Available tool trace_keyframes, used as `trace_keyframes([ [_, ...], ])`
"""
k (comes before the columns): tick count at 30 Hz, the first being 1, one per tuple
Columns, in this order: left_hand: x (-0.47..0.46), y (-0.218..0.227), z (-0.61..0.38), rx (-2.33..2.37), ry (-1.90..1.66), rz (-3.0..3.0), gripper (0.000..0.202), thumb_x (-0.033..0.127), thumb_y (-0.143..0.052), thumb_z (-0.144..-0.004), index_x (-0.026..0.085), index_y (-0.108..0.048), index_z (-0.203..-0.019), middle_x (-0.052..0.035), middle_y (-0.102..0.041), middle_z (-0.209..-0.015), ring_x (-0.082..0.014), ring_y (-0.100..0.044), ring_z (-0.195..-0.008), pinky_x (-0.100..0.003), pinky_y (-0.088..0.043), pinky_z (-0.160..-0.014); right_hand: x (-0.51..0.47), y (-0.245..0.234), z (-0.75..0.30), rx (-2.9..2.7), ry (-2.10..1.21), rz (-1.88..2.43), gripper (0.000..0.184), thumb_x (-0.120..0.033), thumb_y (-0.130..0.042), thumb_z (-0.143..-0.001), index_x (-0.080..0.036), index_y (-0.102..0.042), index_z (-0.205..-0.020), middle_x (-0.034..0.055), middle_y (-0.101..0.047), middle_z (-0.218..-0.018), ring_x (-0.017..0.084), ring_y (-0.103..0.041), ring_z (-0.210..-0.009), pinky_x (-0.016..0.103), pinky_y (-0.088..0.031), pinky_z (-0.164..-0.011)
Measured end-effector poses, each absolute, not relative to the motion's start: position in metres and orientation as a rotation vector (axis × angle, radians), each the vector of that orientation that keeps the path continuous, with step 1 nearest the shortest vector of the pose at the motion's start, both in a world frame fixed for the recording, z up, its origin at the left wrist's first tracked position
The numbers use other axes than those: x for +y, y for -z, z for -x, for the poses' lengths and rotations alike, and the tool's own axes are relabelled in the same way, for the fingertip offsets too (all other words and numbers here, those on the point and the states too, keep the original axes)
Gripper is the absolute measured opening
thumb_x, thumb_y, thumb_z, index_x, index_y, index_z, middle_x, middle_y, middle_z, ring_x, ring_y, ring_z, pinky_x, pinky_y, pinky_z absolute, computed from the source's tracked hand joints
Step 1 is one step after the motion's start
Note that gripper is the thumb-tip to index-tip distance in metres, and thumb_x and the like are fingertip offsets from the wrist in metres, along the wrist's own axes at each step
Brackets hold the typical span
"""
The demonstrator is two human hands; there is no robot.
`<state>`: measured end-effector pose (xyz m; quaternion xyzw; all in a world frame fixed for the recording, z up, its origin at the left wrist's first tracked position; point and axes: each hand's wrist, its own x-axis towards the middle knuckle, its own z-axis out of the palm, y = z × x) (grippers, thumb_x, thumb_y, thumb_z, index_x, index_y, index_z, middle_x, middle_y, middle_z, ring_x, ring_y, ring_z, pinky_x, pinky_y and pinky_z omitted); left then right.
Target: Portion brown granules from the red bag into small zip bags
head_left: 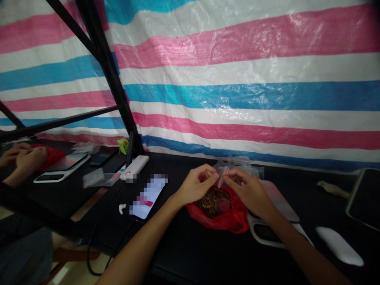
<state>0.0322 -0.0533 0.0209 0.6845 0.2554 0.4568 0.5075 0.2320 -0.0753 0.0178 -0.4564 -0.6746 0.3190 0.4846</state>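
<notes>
Between the fingertips of my left hand (198, 183) and my right hand (246, 189) is a small clear zip bag (221, 177) with a reddish line along its top. Both hands are closed in a pinch on it. Below them lies an open red plastic bag (218, 225) filled with small golden-brown pieces (208, 201), too fine to name. A small clear round cup (223, 204) rests among the pieces. My right forearm passes over a white digital scale (277, 198). Behind my hands is a pile of clear plastic bags (242, 163).
Left of me lie a lit phone (151, 194), a white earbud (121, 208) and a white power bank (135, 168). A white case (340, 246) is at the right. Beyond the black frame post (114, 79), another person's hands (28, 158) work beside a second scale (63, 170).
</notes>
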Motion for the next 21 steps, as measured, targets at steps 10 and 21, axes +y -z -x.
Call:
trace_keyframes([
  [10, -0.052, -0.008, -0.044, 0.521, -0.992, -1.451, 0.045, 0.057, -0.071, -0.087, 0.015, -0.055, -0.093, -0.0014, -0.065, -0.075, -0.0113, -0.062, -0.068, -0.024, -0.046, -0.066, -0.077, -0.016, -0.234, -1.760, -0.801, 1.114, 0.017, -0.038, -0.068, -0.092, -0.024, -0.075, -0.098, 0.0022, -0.077, -0.093, 0.021, -0.070, -0.084, 0.031, -0.054, -0.077],
  [21, -0.050, 0.001, -0.046, 0.538, -0.978, -1.484, 0.048, 0.063, -0.064, -0.089, 0.016, -0.059, -0.090, -0.0006, -0.064, -0.072, -0.0115, -0.059, -0.065, -0.026, -0.046, -0.068, -0.082, -0.024, -0.232, -1.885, -0.656, 1.222, 0.016, -0.033, -0.060, -0.094, -0.024, -0.073, -0.093, 0.0010, -0.073, -0.080, 0.020, -0.063, -0.071, 0.033, -0.047, -0.067],
])
